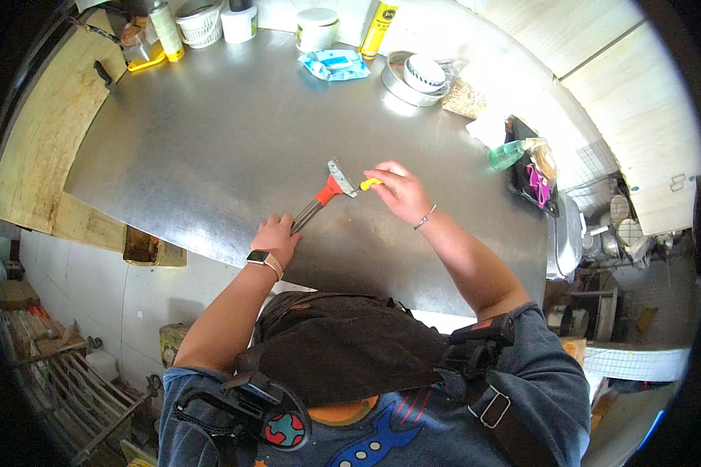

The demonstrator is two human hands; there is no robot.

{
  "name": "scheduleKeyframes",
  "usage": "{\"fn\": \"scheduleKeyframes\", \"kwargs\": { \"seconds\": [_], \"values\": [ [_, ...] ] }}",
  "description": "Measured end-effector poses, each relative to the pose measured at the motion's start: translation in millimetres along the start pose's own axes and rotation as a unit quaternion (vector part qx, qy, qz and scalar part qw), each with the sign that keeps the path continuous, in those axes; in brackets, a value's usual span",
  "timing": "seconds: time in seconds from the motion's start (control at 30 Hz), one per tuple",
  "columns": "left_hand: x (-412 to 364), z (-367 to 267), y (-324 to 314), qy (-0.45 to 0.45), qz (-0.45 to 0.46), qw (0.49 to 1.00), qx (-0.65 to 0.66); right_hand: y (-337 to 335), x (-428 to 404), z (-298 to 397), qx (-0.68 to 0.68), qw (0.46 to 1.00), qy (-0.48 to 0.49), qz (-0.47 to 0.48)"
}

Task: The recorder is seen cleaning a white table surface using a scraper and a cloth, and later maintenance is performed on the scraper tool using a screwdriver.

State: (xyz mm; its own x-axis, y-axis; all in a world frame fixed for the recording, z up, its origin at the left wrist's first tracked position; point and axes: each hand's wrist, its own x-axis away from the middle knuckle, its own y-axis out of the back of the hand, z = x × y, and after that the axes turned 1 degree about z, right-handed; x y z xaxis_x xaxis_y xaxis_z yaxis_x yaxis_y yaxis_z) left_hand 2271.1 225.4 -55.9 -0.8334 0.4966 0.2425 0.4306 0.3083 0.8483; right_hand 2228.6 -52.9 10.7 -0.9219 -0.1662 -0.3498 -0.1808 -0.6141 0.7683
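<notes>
My left hand (274, 236) grips the handle of a scraper (329, 191) with a red collar and a wide metal head, held low over the stainless steel tabletop (210, 128). The scraper's head points up and to the right. Just to the right of that head, my right hand (398, 190) pinches a small yellow object (370, 184) between thumb and fingers; what exactly it is cannot be told. A small gap shows between the yellow object and the scraper's head.
Along the back stand a white plastic basket (200, 26), a lidded tub (317, 29), a blue wipes packet (334, 64), a yellow spray can (378, 29) and a round metal pan (392, 82). A green spray bottle (506, 155) lies at the right. A wooden board (52, 140) borders the left.
</notes>
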Motion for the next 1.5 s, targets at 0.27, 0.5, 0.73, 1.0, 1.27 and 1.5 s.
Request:
{"fn": "scheduleKeyframes", "kwargs": {
  "seconds": [0.27, 0.5, 0.73, 1.0, 1.27, 1.5],
  "values": [
    [0, -1, 0, -0.002, -0.003, 1.0, 0.0, 12, -10, 2, 0.0, 0.993, 0.043, 0.11],
    [-2, 0, -2, -0.003, -0.008, 1.0, -0.004, 19, -30, 12, 0.18, 0.967, -0.056, 0.168],
    [0, 0, -1, 0.006, -0.01, 1.0, -0.003, 11, -35, 10, 0.198, 0.946, -0.14, 0.216],
    [1, -3, 3, 0.002, -0.009, 1.0, -0.002, 17, -55, 6, 0.158, 0.924, -0.143, 0.317],
    [-1, -1, 0, 0.002, -0.01, 1.0, -0.006, 24, -58, 26, 0.112, 0.924, -0.196, 0.307],
    [-2, 3, -5, -0.003, -0.022, 1.0, -0.005, 29, -76, 34, 0.28, 0.831, -0.265, 0.402]
  ]
}}
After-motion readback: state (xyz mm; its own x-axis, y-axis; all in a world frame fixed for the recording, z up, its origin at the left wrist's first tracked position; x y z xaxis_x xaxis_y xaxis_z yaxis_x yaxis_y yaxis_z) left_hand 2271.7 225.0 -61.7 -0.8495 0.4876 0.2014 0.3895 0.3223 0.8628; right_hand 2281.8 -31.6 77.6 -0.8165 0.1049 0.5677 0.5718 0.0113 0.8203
